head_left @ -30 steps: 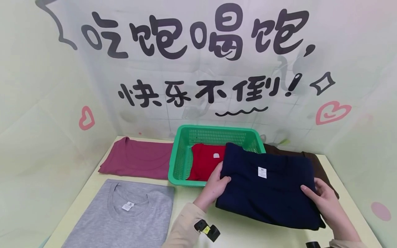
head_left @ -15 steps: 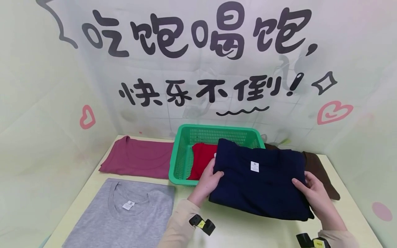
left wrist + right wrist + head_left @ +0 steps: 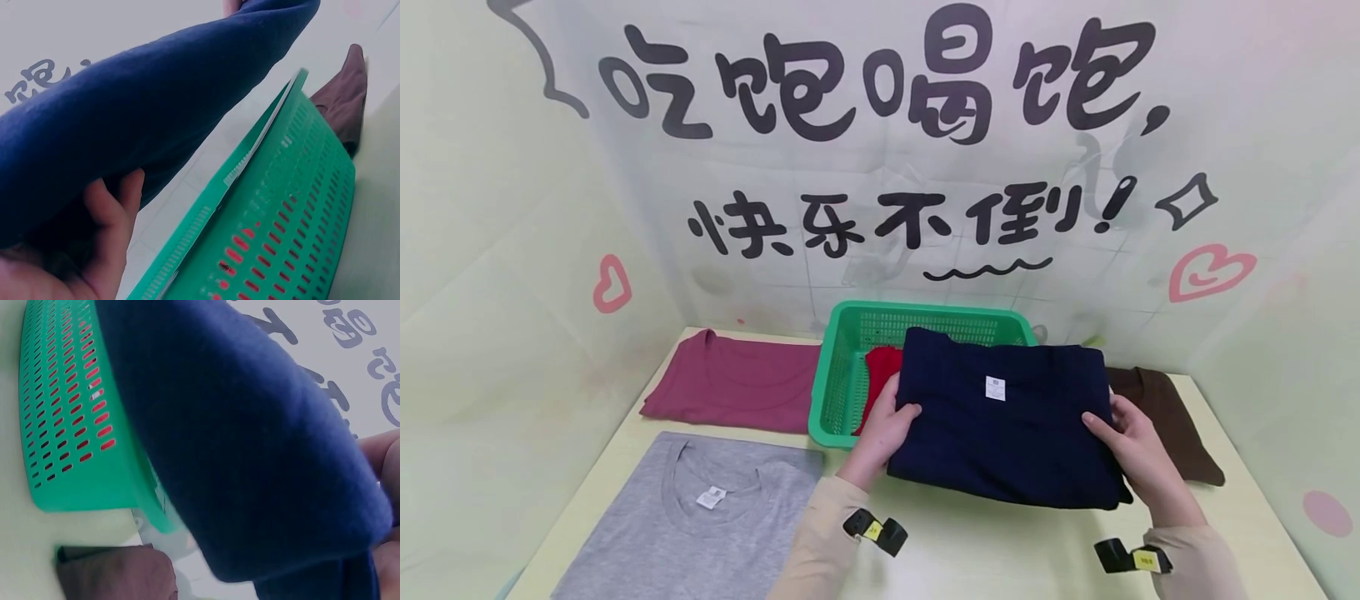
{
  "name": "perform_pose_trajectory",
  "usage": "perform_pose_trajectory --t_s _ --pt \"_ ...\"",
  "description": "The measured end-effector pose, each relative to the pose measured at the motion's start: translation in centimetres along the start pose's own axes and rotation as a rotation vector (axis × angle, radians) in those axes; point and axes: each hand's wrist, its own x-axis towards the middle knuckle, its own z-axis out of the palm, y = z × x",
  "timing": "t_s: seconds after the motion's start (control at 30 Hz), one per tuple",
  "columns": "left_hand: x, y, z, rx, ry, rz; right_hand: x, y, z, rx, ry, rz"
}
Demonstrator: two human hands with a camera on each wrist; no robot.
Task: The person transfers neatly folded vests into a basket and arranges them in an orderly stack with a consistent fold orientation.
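A folded navy T-shirt (image 3: 1007, 433) with a white label hangs in the air between both hands, overlapping the front right of a green basket (image 3: 820, 400) in the head view. My left hand (image 3: 883, 429) grips its left edge, thumb on top and fingers beneath; the left wrist view shows those fingers (image 3: 122, 206) under the cloth. At the opposite edge my right hand (image 3: 1138, 446) holds it the same way. Inside the basket lies a red garment (image 3: 880, 367), mostly hidden behind the navy shirt. Red also shows through the basket's holes in both wrist views.
A folded grey T-shirt (image 3: 700, 517) lies at the front left of the pale table (image 3: 970, 558). Behind it is a folded maroon shirt (image 3: 737, 383) beside the basket. A brown garment (image 3: 1172, 425) lies to the basket's right. A printed backdrop (image 3: 880, 167) stands behind.
Both hands have carried the navy shirt left and slightly upward, so it covers more of the basket and the red garment. More of the brown garment shows at right.
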Motion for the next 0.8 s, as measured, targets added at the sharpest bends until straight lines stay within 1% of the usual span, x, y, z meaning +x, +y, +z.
perform_pose_trajectory --t_s 0.1,0.2,0.3,0.37,0.53,0.67,0.8 --pt "0.3 -0.1 -0.6 -0.006 0.018 0.002 0.6 -0.2 0.5 0.011 -0.009 -0.008" --pt "0.6 -0.2 -1.1 -0.021 0.034 0.011 1.1 -0.5 1.1 -0.034 -0.008 0.005" --pt "0.7 -0.2 -1.5 -0.030 0.045 0.004 1.5 -0.8 1.6 -0.084 -0.016 0.024" --pt "0.8 -0.2 -1.8 -0.027 0.051 0.001 1.9 -0.9 1.9 -0.074 -0.027 0.020" --pt "1.0 -0.5 -2.6 -0.015 0.074 -0.012 3.0 -1.1 2.5 -0.023 -0.063 -0.024" --pt "1.2 -0.5 -3.1 -0.004 0.088 -0.011 3.6 -1.3 2.8 -0.030 -0.086 -0.005" --pt "1.4 -0.6 -3.7 0.017 0.094 -0.007 4.2 -1.3 3.1 -0.034 -0.095 -0.013"
